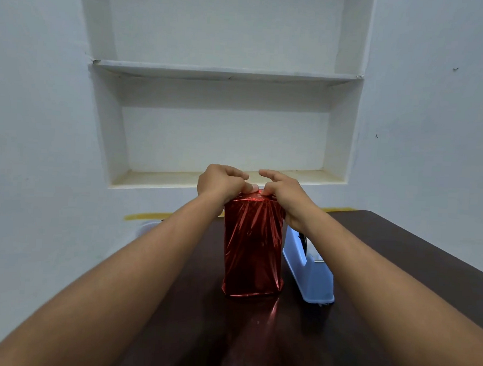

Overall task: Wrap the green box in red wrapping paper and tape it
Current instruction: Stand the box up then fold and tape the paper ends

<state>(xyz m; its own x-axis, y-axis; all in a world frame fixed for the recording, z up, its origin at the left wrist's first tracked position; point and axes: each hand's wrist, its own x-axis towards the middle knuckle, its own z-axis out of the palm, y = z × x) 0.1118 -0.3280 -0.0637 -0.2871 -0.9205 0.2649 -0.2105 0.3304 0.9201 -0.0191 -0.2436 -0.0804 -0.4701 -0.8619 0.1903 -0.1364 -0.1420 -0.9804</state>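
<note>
Paper is being pinched at the box top by left hand and right hand; flaps are best being creased flat before taping

Green box entirely concealed beneath red wrapping paper. Tape dispenser partly obscured by the right forearm (roll barely visible). Fingertips of the left hand and right hand tucked behind the paper's top fold.
</note>
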